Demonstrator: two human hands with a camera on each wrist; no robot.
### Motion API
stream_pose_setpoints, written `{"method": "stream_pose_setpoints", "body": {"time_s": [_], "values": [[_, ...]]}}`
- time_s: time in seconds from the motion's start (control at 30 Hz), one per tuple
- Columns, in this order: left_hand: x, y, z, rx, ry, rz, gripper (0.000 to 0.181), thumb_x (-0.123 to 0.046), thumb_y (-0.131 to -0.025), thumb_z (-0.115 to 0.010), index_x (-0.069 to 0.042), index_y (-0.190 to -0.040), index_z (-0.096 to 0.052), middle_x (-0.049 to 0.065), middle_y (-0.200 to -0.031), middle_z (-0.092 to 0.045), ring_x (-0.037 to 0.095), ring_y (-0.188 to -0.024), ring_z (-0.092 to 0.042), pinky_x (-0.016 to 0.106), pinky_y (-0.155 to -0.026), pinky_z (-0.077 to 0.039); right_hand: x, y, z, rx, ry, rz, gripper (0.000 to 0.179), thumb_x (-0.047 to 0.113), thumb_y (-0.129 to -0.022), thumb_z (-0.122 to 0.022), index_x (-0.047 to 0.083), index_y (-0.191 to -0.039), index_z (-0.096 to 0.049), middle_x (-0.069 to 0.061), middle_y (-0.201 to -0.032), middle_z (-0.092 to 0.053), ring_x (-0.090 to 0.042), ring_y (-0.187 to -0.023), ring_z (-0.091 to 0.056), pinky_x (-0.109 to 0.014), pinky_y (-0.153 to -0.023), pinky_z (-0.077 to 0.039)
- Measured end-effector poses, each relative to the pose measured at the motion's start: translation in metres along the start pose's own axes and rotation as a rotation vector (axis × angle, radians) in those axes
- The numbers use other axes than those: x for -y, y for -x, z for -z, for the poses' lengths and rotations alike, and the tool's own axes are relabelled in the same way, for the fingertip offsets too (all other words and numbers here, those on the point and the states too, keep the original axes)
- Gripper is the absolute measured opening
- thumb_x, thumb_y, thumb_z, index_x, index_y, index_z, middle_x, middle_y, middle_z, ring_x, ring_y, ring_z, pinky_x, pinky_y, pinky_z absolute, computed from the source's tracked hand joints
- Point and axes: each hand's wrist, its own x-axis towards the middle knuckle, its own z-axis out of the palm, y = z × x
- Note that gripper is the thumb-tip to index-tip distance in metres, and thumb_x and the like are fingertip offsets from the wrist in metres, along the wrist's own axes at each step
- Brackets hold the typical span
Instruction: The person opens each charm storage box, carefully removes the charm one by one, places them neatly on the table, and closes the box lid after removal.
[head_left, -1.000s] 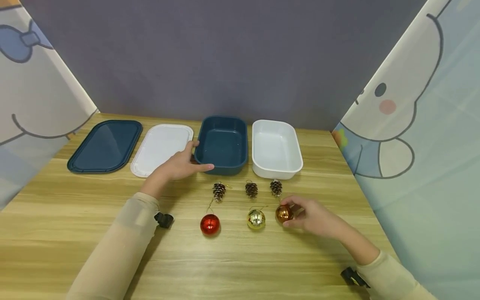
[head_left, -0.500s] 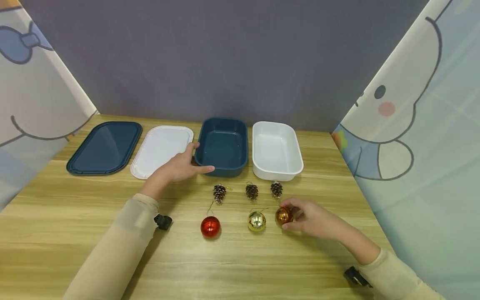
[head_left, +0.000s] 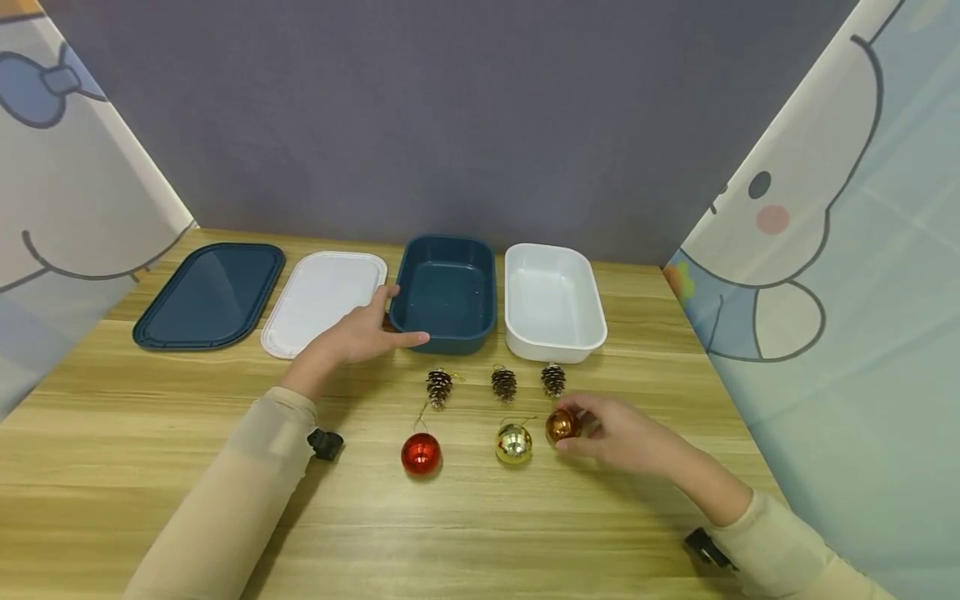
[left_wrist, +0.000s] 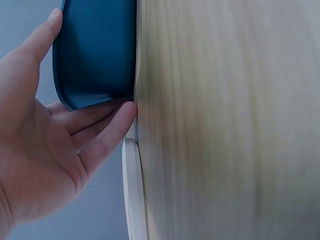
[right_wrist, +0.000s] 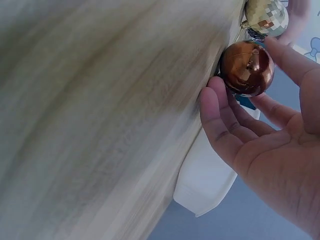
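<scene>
My left hand [head_left: 360,331] holds the near left corner of a dark blue box [head_left: 480,323], thumb along its front and fingers against its left side. In the left wrist view that box [left_wrist: 97,50] stands between thumb and fingers. My right hand [head_left: 622,433] holds a shiny copper-brown bauble [head_left: 561,427] low at the table, thumb on the near side and fingers on the far side. Just left of it lies a gold bauble [head_left: 513,443], then a red bauble [head_left: 421,454]. Three pine cones, left [head_left: 438,388], middle [head_left: 504,383] and right [head_left: 553,380], lie in a row behind the baubles.
A white box [head_left: 555,350] stands right of the dark blue one. Flat at the left lie a white lid [head_left: 326,300] and a dark blue lid [head_left: 210,296]. A grey panel [head_left: 450,117] rises behind the wooden table [head_left: 450,533]; printed cloths hang at both sides.
My right hand has shifted slightly left with the copper-brown bauble, closer to the gold one. The left hand stays at the dark blue box.
</scene>
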Motion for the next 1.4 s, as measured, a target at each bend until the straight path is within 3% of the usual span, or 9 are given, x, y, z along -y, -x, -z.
{"method": "stream_pose_setpoints", "body": {"time_s": [0.2,0.6,0.77,1.0,1.23,1.4], "values": [[0.0,0.0,-0.001,0.004,0.001,0.0,0.126,-0.079,-0.087,-0.07,-0.017,-0.172,-0.002,0.03,-0.156,-0.052,0.043,-0.143,-0.055,0.063,-0.117,-0.044,-0.001,0.003,0.006,0.049,0.025,0.026,0.053,0.027,-0.094,-0.081,0.004,-0.138,-0.064,-0.004,-0.119,-0.072,-0.009,-0.1,-0.068,-0.023,-0.083,-0.06],[0.002,0.0,0.0,-0.007,0.008,-0.004,0.124,-0.078,-0.087,-0.071,-0.015,-0.171,-0.005,0.031,-0.156,-0.052,0.043,-0.144,-0.055,0.062,-0.119,-0.043,0.004,-0.001,0.007,0.064,0.065,0.047,0.063,0.033,-0.093,-0.084,0.002,-0.143,-0.06,-0.008,-0.125,-0.073,-0.005,-0.091,-0.067,-0.023,-0.075,-0.058],[0.002,0.0,-0.001,-0.012,0.014,-0.012,0.122,-0.076,-0.087,-0.072,-0.014,-0.171,-0.007,0.031,-0.155,-0.053,0.042,-0.143,-0.056,0.062,-0.119,-0.043,0.005,-0.002,0.008,0.074,0.085,0.053,0.057,0.023,-0.094,-0.081,0.0,-0.142,-0.061,-0.007,-0.121,-0.073,-0.003,-0.088,-0.065,-0.022,-0.073,-0.057],[0.001,0.0,-0.001,-0.009,0.012,-0.009,0.123,-0.078,-0.087,-0.071,-0.015,-0.171,-0.006,0.03,-0.156,-0.052,0.042,-0.144,-0.056,0.062,-0.119,-0.043,0.005,0.003,0.018,0.144,0.146,0.082,0.056,0.007,-0.087,-0.078,0.001,-0.141,-0.064,-0.011,-0.132,-0.069,-0.006,-0.09,-0.059,-0.023,-0.075,-0.054],[0.001,-0.001,-0.001,-0.004,0.012,-0.006,0.123,-0.077,-0.087,-0.071,-0.015,-0.171,-0.006,0.03,-0.157,-0.052,0.042,-0.145,-0.055,0.063,-0.12,-0.042,0.009,0.005,0.018,0.153,0.242,0.143,0.064,0.03,-0.092,-0.084,0.004,-0.146,-0.061,-0.011,-0.139,-0.066,-0.018,-0.114,-0.066,-0.037,-0.095,-0.06],[0.001,-0.001,0.0,-0.004,0.009,-0.005,0.123,-0.077,-0.087,-0.071,-0.014,-0.171,-0.006,0.03,-0.155,-0.054,0.042,-0.144,-0.056,0.062,-0.119,-0.043,0.01,0.003,0.013,0.112,0.28,0.111,0.069,0.043,-0.093,-0.082,0.005,-0.147,-0.061,-0.01,-0.137,-0.067,-0.016,-0.111,-0.065,-0.038,-0.095,-0.059]]}}
